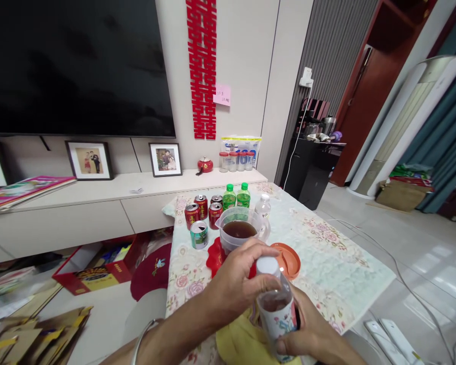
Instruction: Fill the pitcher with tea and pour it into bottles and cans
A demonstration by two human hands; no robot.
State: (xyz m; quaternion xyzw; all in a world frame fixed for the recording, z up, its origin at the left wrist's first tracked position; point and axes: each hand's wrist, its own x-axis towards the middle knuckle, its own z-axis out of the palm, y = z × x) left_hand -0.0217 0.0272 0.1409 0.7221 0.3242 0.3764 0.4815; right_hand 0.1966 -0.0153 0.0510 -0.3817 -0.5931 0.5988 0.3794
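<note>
Bottle (276, 319) rests in right hand (307, 329), left hand (240, 276) partly hiding cap (268, 265)

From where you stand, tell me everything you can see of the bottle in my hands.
The bottle is clear, plastic or glass by its look, with a pale, rounded cap on top and dark liquid inside. Its label is white with a colourful print. It leans a little, above the yellow cloth. The right hand grips its body; the left hand is at the cap. Whether the cap is tight, I can't tell.
</note>
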